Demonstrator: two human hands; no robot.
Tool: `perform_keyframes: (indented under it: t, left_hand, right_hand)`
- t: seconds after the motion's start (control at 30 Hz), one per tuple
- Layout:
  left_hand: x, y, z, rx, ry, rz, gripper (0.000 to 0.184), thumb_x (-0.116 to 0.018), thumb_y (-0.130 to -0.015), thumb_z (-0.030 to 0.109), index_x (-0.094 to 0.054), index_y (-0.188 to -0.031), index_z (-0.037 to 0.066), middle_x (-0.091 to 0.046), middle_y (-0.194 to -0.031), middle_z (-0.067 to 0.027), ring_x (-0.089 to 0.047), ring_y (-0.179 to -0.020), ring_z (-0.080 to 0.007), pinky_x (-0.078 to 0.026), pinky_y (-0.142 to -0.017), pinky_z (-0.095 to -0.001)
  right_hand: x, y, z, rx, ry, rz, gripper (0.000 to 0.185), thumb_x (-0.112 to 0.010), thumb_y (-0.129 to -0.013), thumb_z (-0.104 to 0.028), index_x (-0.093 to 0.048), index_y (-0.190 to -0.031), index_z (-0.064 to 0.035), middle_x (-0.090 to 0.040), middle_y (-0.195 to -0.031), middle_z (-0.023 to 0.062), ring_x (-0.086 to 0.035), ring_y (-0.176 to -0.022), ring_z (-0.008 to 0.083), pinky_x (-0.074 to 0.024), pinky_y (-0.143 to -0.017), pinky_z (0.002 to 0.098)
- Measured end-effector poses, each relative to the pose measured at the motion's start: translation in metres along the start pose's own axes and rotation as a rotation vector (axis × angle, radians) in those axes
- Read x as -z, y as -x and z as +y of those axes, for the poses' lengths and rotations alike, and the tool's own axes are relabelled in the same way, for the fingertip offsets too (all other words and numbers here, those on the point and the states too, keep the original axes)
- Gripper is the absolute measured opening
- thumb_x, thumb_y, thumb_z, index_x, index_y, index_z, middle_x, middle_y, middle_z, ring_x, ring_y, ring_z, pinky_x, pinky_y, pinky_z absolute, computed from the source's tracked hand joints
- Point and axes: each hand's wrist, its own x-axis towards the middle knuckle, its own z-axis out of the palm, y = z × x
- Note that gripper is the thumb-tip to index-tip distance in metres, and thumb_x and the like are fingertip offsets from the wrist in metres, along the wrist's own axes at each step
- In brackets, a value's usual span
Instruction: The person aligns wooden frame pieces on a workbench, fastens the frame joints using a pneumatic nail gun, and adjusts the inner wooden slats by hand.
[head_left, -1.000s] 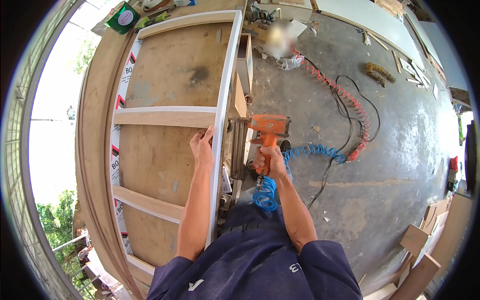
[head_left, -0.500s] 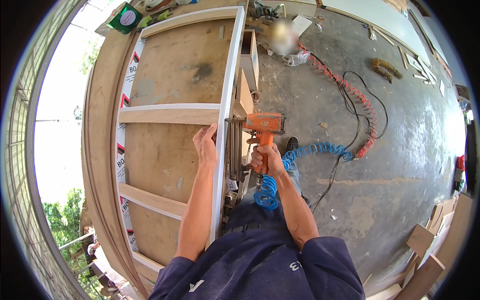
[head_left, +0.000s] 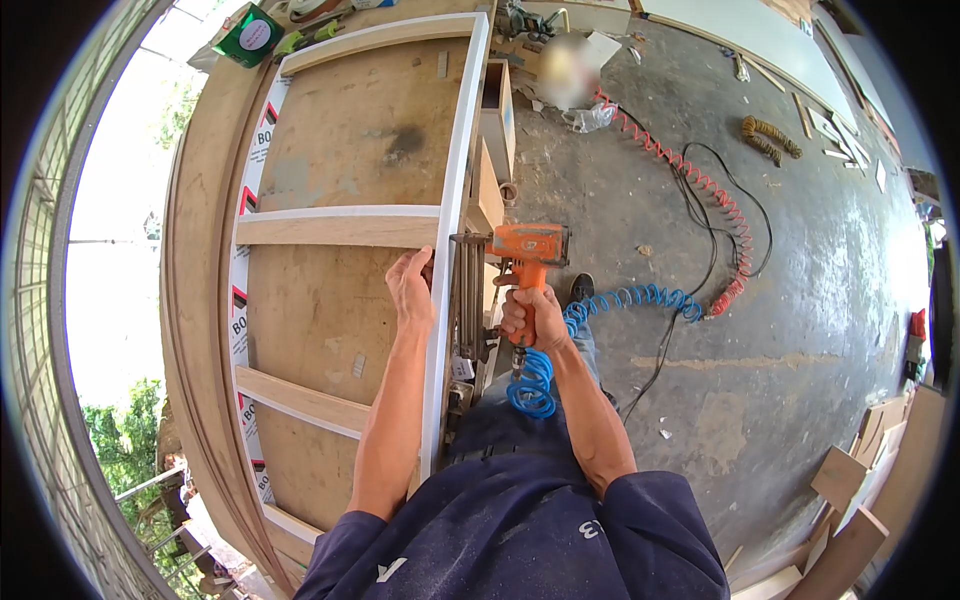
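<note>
Nailer (head_left: 532, 245) gripped in right fingers (head_left: 513, 314), frame rail (head_left: 453, 195) beside left fingers (head_left: 406, 268)

A nail gun (head_left: 533, 243), wooden frame (head_left: 335, 232) and boards (head_left: 840, 477) (plus coiled hoses (head_left: 535, 405)) mark a woodworking workshop.

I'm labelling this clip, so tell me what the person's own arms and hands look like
The left hand and right hand are ungloved, with no watch or bracelet showing. The forearms are bare below the short sleeves of a dusty navy shirt.
</note>
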Motion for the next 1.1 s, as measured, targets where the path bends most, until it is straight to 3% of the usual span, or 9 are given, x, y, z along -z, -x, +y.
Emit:
perform_keyframes:
  t: [0.33,0.53,0.7,1.1]
  left_hand:
    - [-0.001,-0.002,-0.001,-0.015,0.039,0.016,0.016,-0.071,-0.089,0.014,-0.066,-0.077,0.005,-0.062,-0.069,0.0004,-0.053,-0.057,-0.0075,-0.039,-0.054,-0.0239]
    - [0.009,-0.011,-0.011,0.010,0.078,0.010,0.013,-0.066,-0.089,0.013,-0.069,-0.082,0.002,-0.066,-0.072,-0.0033,-0.059,-0.060,-0.0124,-0.045,-0.057,-0.0267]
    - [0.008,-0.012,-0.012,-0.001,0.134,0.029,0.016,-0.062,-0.088,0.012,-0.071,-0.087,-0.001,-0.071,-0.082,-0.0087,-0.066,-0.070,-0.0186,-0.052,-0.068,-0.0310]
    - [0.014,-0.018,-0.020,0.017,0.146,0.057,0.018,-0.060,-0.088,0.014,-0.070,-0.090,0.000,-0.072,-0.085,-0.0095,-0.067,-0.073,-0.0209,-0.053,-0.071,-0.0332]
  right_hand:
    - [-0.004,0.005,0.002,-0.005,0.034,0.018,0.033,-0.052,-0.095,-0.013,-0.057,-0.123,0.0042,-0.039,-0.064,-0.0018,-0.042,-0.055,0.0109,-0.0426,-0.055,0.0318]
    - [-0.001,0.004,0.005,0.007,0.028,-0.008,0.033,-0.052,-0.095,-0.013,-0.058,-0.122,0.0044,-0.039,-0.064,-0.0018,-0.042,-0.054,0.0106,-0.0434,-0.055,0.0313]
    - [0.002,0.006,0.006,0.012,-0.008,-0.003,0.030,-0.050,-0.095,-0.009,-0.060,-0.121,0.0032,-0.043,-0.066,0.0012,-0.042,-0.055,0.0136,-0.0424,-0.054,0.0330]
    - [0.006,0.006,0.011,0.011,0.005,-0.024,0.032,-0.051,-0.094,-0.009,-0.060,-0.123,0.0044,-0.044,-0.066,0.0013,-0.044,-0.055,0.0138,-0.0439,-0.055,0.0338]
